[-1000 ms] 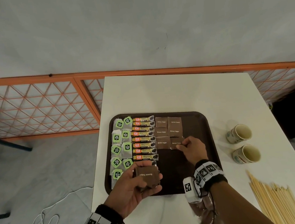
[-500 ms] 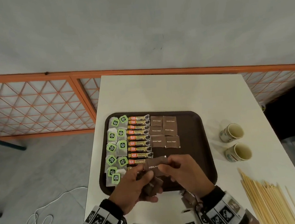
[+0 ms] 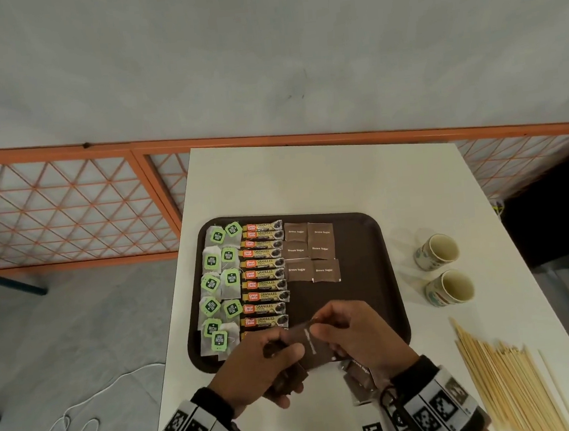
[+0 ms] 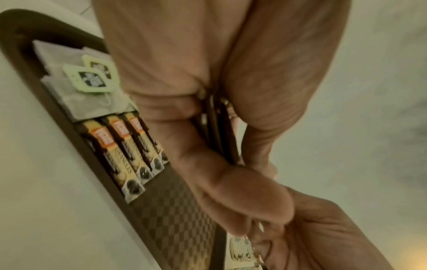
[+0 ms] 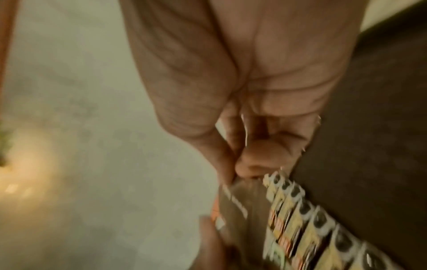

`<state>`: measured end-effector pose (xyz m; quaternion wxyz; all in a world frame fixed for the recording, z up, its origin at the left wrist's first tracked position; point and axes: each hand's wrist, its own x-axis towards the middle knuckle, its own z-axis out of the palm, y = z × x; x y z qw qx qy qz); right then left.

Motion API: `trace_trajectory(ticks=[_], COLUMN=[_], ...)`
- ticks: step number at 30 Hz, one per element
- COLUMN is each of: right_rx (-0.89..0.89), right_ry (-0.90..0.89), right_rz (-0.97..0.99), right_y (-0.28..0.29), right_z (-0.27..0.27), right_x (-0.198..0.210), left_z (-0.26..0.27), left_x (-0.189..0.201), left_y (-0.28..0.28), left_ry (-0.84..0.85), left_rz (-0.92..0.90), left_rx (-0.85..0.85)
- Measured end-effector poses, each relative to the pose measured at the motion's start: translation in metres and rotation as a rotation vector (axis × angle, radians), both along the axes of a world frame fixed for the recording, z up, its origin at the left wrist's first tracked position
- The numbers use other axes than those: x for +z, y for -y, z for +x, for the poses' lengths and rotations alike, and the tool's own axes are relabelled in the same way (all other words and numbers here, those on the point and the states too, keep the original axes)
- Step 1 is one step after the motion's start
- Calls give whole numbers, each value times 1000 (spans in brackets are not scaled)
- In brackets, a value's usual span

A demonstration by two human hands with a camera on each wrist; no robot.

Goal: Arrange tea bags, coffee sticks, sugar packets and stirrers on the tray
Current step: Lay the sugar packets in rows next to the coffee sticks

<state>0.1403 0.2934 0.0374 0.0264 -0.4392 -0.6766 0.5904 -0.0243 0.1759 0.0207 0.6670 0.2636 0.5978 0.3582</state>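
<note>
A dark brown tray (image 3: 375, 241) lies on the white table. On it, tea bags (image 3: 220, 282) with green tags fill the left column, coffee sticks (image 3: 264, 273) the middle, and several brown sugar packets (image 3: 312, 250) lie to their right. Over the tray's near edge my left hand (image 3: 266, 371) grips a stack of brown sugar packets (image 3: 287, 383), seen edge-on in the left wrist view (image 4: 217, 131). My right hand (image 3: 348, 333) pinches the top packet (image 3: 313, 348) of that stack; the right wrist view shows this packet (image 5: 240, 202) blurred.
Two paper cups (image 3: 438, 253) (image 3: 453, 288) stand right of the tray. A pile of wooden stirrers (image 3: 511, 384) lies at the table's near right corner. More sugar packets (image 3: 359, 373) lie below my right wrist. An orange lattice fence (image 3: 69, 206) runs behind the table.
My right hand left the packet it set down in the third row, came back to the stack in my left hand, and now pinches its top packet.
</note>
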Motion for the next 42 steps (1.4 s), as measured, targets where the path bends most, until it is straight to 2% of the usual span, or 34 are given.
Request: trace_trajectory(ticks=[2,4,7,9,13,15,18,21,23,28,32,34,39,42], right_rx=[-143,-149,-27,-29,-162,-183,-375,-570,-601,-534,-452,-370,-91,-47], right_ry=[-51,-68,-27,-2,-67,-25,46,75,106,273,400,406,390,397], right_rz=[-150,-211,-75,10,-179,-161,-135,-191,-168,-36,219,303,363,432], right_y=[5,9,10,9,6,-1,-22,-40,-44,-46,-44,-40,-28,-29], right_z=[0,0,-1,-3,-3,-4,-12,-22,-27,-37,-37,-37,-39,-42], right_x=[-3,-4,-4,-8,-11,-18,-43,-71,-88,-109,-107,-106,-105,-105], left_z=[4,5,2,-1,-6,-9,-16,-24,-29,-35,-37,-37,-34,-33], left_x=[-3,-6,-7,-8,-11,-15,-21,-25,-28,-32,-31,-31,-28,-27], left_y=[2,3,0,-1,-2,-2,3,14,22,34,35,34,30,29], left_ry=[28,21,-25,-22,-13,-15,-1,28,36,38,32,38,26,29], left_rz=[-16,-26,-32,-30,-28,-18,-53,-87,-114,-144,-150,-143,-133,-131], left_rx=[58,87,34,37,151,239,385,378,371,382,360,354,324,310])
